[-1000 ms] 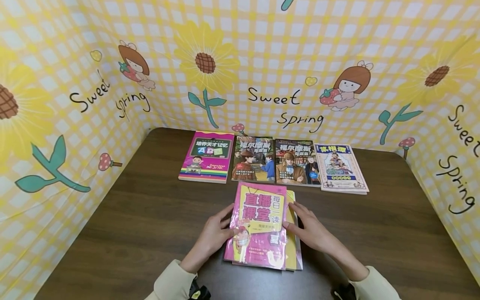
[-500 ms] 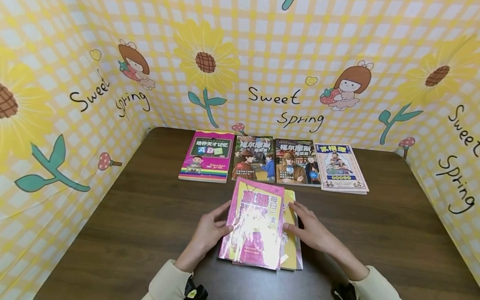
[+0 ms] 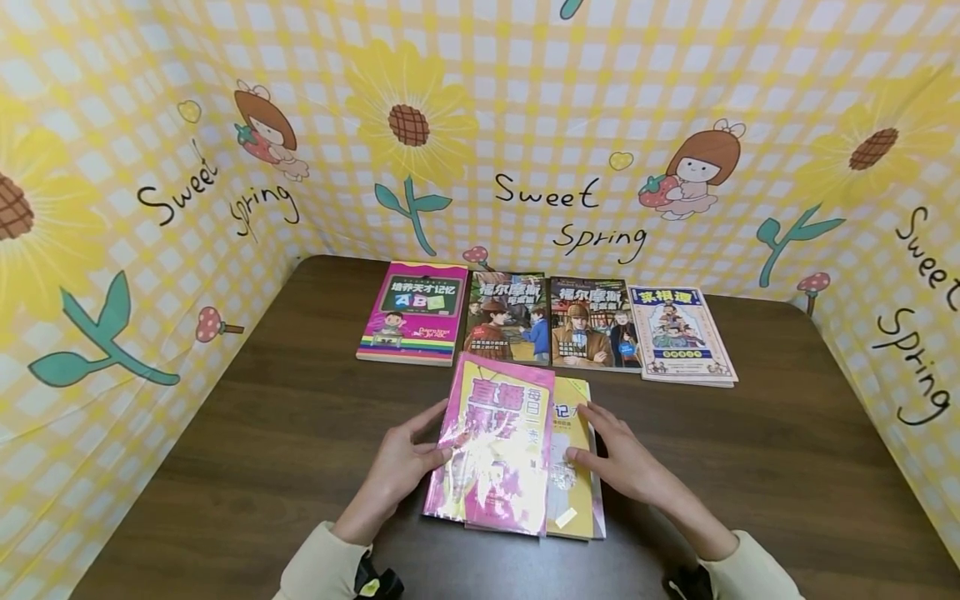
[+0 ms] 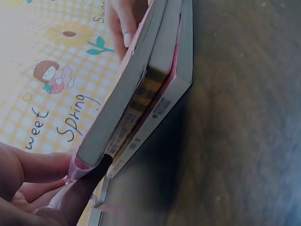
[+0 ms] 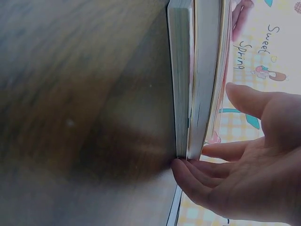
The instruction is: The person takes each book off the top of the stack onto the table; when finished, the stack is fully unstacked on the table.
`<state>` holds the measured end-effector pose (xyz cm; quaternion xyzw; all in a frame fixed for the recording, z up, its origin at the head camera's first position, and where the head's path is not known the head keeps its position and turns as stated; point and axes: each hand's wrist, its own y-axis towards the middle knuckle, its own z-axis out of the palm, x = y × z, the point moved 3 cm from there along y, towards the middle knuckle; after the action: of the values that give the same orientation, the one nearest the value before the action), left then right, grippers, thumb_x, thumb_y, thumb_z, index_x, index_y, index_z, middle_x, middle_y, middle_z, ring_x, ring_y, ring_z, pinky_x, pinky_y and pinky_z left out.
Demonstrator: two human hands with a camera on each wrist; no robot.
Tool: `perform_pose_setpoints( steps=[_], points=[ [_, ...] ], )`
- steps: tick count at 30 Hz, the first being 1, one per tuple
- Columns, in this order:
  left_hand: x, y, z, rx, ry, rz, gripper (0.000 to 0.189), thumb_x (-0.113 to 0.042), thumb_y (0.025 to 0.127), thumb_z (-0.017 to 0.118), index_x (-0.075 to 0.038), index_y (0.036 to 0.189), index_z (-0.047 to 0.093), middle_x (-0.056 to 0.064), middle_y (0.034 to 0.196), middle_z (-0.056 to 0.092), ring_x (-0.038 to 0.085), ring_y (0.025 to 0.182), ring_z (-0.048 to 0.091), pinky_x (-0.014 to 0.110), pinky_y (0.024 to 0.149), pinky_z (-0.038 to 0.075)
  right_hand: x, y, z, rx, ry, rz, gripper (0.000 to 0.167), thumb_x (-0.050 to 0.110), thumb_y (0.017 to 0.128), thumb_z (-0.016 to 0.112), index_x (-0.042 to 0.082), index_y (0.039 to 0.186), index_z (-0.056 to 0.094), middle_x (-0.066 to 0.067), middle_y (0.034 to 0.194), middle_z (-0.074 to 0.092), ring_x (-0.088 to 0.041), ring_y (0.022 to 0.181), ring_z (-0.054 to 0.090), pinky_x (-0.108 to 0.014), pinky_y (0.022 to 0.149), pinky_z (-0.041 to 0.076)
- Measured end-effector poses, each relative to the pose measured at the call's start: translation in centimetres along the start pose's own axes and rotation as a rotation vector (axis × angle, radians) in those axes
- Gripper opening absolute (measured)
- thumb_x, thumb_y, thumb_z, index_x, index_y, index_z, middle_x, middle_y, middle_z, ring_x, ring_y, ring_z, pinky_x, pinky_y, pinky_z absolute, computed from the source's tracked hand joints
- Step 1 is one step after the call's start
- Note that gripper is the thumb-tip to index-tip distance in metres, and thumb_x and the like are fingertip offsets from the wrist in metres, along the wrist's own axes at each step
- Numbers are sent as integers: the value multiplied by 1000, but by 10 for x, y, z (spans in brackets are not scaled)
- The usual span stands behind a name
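Note:
A pink book with a yellow panel and a glossy cover (image 3: 491, 467) lies over the left part of a small stack near me. My left hand (image 3: 401, 462) pinches its left edge, thumb on the cover and fingers underneath. In the left wrist view, this book (image 4: 117, 101) is tilted up off the books below. Under it a yellow book (image 3: 573, 492) shows on the right, with a thin strip of the bottom book (image 3: 598, 508) beyond. My right hand (image 3: 626, 454) rests at the stack's right side, its fingertips against the book edges (image 5: 182, 117) and the thumb by the yellow cover.
Behind the stack, several books lie in a row: a pink ABC book (image 3: 412, 321), two dark detective-picture books (image 3: 506, 325) (image 3: 592, 329) and a cream one (image 3: 682, 333). Brown tabletop (image 3: 285, 433) spreads around them. Yellow checked cloth (image 3: 480, 100) walls the back and sides.
My left hand has drawn the pink book leftward across the stack, uncovering more of the yellow book. The right hand has stayed in place.

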<state>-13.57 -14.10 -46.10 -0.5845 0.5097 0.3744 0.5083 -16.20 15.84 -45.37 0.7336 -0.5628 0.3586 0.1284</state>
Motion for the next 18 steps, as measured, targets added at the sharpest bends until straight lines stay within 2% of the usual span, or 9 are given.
perform_pose_setpoints(
  steps=[8, 18],
  points=[
    [-1, -3, -16, -24, -32, -19, 61, 5, 86, 66, -15, 142, 50, 22, 146, 42, 28, 97, 68, 36, 73, 57, 0, -1, 0, 3, 1, 7, 74, 36, 92, 64, 3, 149, 32, -25, 154, 23, -49, 138, 20, -68, 104, 26],
    [-1, -5, -41, -17, -49, -41, 63, 4, 88, 63, -15, 145, 45, 20, 148, 38, 29, 101, 66, 35, 76, 57, -1, 0, 0, -1, 1, 4, 75, 36, 91, 65, 3, 149, 32, -25, 154, 24, -50, 139, 19, -69, 104, 24]
  ],
)
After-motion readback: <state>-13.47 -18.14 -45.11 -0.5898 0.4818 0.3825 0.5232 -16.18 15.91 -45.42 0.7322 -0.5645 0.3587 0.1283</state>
